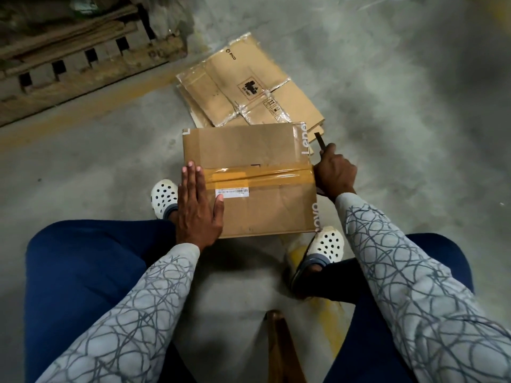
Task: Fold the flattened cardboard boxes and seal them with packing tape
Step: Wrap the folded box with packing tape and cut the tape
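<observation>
A folded brown cardboard box stands on the floor between my feet, its top flaps closed. A strip of brown packing tape runs across the top seam from left to right. My left hand lies flat, fingers together, on the box's left end over the tape. My right hand is at the box's right edge, fisted around a thin dark tool whose tip sticks up beside the tape's end. Several flattened boxes lie on the floor just beyond.
A wooden pallet stacked with cardboard fills the far left. I sit with knees apart, white clogs on either side of the box. A wooden stool edge shows between my legs. Bare concrete floor spreads to the right.
</observation>
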### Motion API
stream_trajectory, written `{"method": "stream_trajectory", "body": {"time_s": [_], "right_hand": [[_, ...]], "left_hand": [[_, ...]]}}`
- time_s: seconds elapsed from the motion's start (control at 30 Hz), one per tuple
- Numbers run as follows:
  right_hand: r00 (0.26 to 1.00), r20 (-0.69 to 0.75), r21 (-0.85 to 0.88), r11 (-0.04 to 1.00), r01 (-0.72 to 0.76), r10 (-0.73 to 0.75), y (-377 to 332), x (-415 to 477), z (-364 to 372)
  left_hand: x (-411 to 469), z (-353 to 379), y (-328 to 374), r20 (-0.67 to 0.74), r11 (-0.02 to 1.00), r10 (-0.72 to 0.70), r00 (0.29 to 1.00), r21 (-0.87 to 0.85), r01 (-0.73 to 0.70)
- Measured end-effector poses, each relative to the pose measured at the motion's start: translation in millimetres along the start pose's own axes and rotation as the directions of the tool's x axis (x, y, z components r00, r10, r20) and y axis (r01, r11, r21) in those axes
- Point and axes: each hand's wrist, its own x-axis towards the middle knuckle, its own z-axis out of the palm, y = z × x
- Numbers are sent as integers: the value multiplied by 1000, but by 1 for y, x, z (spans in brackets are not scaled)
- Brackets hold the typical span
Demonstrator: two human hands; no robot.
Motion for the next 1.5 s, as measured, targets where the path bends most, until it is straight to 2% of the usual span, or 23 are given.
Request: {"method": "stream_trajectory", "body": {"time_s": [0.1, 0.2, 0.33, 0.47, 0.63, 0.73, 0.83, 0.93, 1.0, 1.07, 1.13, 1.17, 1.2, 1.23, 1.27, 1.3, 1.33, 1.37, 1.4, 1.5], "right_hand": [[1000, -9, 23, 1000, -7, 8, 5, 2, -4], [999, -47, 3, 1000, -3, 3, 9, -2, -8], [997, -67, -3, 999, -35, 35, 11, -14, -8], [990, -134, -64, 997, -42, 33, 7, -19, -7], [989, -133, -42, 997, -65, 59, 18, -16, -7], [995, -82, 28, 999, -45, 47, 26, -12, -9], [999, -23, 129, 991, -44, 47, 30, -16, -13], [1000, -25, 155, 988, 3, 1, 29, -30, -20], [999, -27, 173, 984, 31, -27, 27, -42, -23], [999, -31, 194, 981, 33, -27, 31, -52, -24], [1000, -21, 202, 979, 4, 0, 39, -58, -24], [999, -7, 232, 972, -28, 31, 43, -60, -24], [998, 4, 272, 960, -63, 65, 47, -62, -24], [995, 15, 315, 944, -96, 96, 50, -66, -24], [993, 19, 353, 928, -118, 119, 52, -69, -25], [991, 24, 394, 909, -134, 135, 53, -73, -27], [989, 28, 436, 889, -141, 143, 53, -76, -28], [990, 30, 472, 871, -138, 141, 52, -79, -31], [990, 30, 498, 857, -133, 136, 52, -81, -32], [988, 33, 537, 832, -143, 149, 47, -87, -37]], "left_hand": [[4, 1, 6, 22, 991, -77, 997, 109, 74], [2, 7, 43, 28, 971, -227, 974, 80, 224], [1, 30, 116, 94, 999, -43, 995, 36, 39], [13, 51, 179, 242, 982, 166, 956, 42, -182], [7, 62, 218, 325, 938, 243, 914, 159, -306], [7, 65, 219, 328, 946, 241, 913, 130, -297], [3, 59, 203, 354, 931, 305, 884, 87, -355], [-12, 47, 174, 335, 912, 342, 878, 107, -396], [-32, 41, 164, 260, 945, 285, 923, 87, -317], [-60, 35, 169, 134, 972, 234, 963, -41, -231], [-87, 40, 184, 50, 941, 199, 979, -288, -177], [-95, 42, 194, 94, 892, 110, 989, -449, -57], [-98, 43, 205, 211, 796, -19, 977, -589, 143], [-97, 42, 218, 369, 641, -141, 919, -673, 369], [-92, 41, 230, 518, 438, -217, 827, -706, 557], [-85, 41, 241, 646, 207, -223, 730, -701, 683], [-77, 41, 252, 736, -35, -181, 653, -668, 743], [-70, 43, 260, 778, -200, -142, 612, -628, 752], [-63, 45, 265, 783, -262, -134, 607, -619, 741], [-57, 47, 270, 786, -208, -211, 581, -617, 759]]}}
